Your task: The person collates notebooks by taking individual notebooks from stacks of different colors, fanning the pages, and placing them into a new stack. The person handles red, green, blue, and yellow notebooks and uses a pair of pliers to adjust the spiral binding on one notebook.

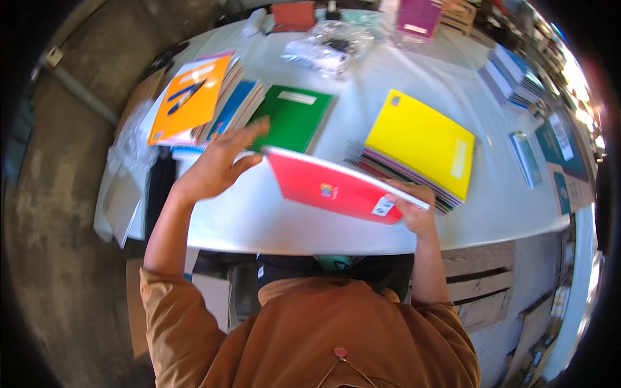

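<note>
A red notebook (323, 184) is tilted up over the near part of the table, its red cover toward me. My right hand (415, 205) grips it by its right end, thumb near a small white label. At its other end my left hand (223, 158) is raised, fingers outstretched and slightly blurred, apart from the notebook. Just beyond that hand lies a green notebook (284, 123). A yellow notebook (420, 142) tops a stack of spiral notebooks behind my right hand. On the left, an orange notebook (194, 97) with pens on it tops another stack.
A blue notebook (236, 107) sticks out beside the orange-topped stack. Crumpled clear plastic (330, 48) and a purple notebook (417, 18) are at the far side. More notebooks (511, 74) are piled at the right, near a cardboard box (563, 155). The white table (239, 223) has a curved near edge.
</note>
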Available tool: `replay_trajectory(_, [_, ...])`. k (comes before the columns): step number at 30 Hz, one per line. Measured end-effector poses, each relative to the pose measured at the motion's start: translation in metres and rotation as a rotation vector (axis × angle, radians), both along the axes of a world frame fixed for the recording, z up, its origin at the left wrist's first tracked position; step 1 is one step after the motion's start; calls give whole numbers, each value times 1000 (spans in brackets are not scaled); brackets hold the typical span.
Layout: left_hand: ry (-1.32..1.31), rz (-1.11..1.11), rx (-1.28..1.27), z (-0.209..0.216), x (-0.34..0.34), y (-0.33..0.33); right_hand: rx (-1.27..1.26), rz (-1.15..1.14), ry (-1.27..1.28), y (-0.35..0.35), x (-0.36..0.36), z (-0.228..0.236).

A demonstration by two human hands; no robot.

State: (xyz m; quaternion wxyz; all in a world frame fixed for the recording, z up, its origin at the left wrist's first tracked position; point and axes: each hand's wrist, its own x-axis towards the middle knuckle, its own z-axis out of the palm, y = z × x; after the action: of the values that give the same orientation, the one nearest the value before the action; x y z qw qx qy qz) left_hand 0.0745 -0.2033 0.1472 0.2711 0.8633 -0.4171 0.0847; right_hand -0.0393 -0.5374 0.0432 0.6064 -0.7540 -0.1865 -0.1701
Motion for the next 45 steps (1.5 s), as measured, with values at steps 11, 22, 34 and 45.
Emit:
replay_trajectory(11, [-18, 53, 467, 32, 3, -33, 49, 111, 197, -11, 4, -9])
replay_trajectory(22, [-351, 11, 457, 43, -18, -60, 78, 161, 26, -6, -15, -13])
replay_trajectory(34, [-64, -68, 450, 40, -7, -32, 125, 163, 116, -1, -16, -9])
replay_trajectory(45, [-28, 110, 557, 46, -20, -34, 86, 195, 19, 0, -12, -16])
